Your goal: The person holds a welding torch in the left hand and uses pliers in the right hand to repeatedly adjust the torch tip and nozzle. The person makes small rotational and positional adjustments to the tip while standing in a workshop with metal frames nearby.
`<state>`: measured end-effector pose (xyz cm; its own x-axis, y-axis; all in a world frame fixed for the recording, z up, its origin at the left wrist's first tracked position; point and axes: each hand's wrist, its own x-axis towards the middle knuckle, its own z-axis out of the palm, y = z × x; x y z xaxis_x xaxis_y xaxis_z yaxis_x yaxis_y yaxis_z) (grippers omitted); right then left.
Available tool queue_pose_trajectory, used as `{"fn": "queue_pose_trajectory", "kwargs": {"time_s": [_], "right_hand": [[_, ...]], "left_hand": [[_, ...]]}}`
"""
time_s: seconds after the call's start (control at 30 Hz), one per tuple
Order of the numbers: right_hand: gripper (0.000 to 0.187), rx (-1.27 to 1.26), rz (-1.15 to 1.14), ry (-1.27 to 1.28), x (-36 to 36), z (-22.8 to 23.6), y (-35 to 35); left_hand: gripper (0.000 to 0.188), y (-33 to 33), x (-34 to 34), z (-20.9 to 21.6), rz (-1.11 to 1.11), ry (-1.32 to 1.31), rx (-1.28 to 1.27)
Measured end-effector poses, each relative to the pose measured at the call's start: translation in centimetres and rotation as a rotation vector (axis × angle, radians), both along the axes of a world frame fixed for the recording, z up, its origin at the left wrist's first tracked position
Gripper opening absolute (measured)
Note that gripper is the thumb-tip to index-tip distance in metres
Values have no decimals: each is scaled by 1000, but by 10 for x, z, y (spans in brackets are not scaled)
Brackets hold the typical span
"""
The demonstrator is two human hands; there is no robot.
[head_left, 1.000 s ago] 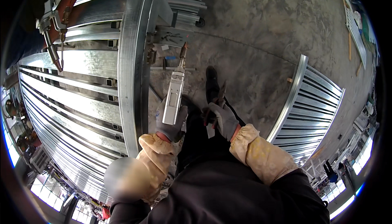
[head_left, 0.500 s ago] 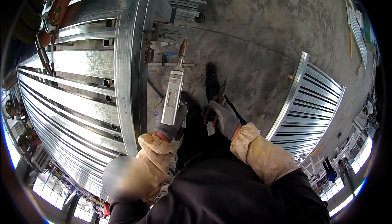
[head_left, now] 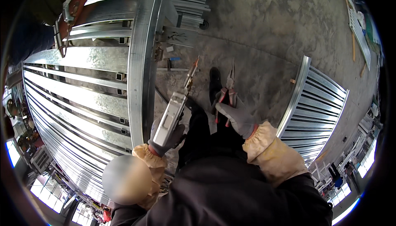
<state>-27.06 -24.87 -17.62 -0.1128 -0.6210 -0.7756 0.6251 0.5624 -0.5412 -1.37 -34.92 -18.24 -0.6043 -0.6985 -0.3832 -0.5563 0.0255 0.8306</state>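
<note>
My left hand's [head_left: 172, 138] grip is wrapped around a silver, copper-tipped tool [head_left: 172, 115]; my right hand's [head_left: 241, 117] holds red-handled pliers [head_left: 230, 82] above the floor [head_left: 264, 32]. Neither touches the slatted metal frame [head_left: 141, 61] leftward; I cannot tell how much is finished or left.

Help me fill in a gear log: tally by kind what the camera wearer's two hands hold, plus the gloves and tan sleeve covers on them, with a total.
Silver handheld tool, left hand: 1
Red-handled pliers, right hand: 1
Grey gloves: 2
Tan sleeve covers: 2
Total: 6
</note>
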Motion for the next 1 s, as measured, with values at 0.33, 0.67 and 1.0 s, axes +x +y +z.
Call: {"fn": "queue_pose_trajectory", "kwargs": {"time_s": [0.33,0.67,1.0], "right_hand": [[35,-84,834,293,-10,80,38],[42,-202,1109,488,31,142,45],[49,-81,1361,562,52,185,36]], "left_hand": [[51,48,62,100,-42,-99,79],[51,83,130,121,-119,18,-20],[52,100,168,125,-162,166,-194]]}}
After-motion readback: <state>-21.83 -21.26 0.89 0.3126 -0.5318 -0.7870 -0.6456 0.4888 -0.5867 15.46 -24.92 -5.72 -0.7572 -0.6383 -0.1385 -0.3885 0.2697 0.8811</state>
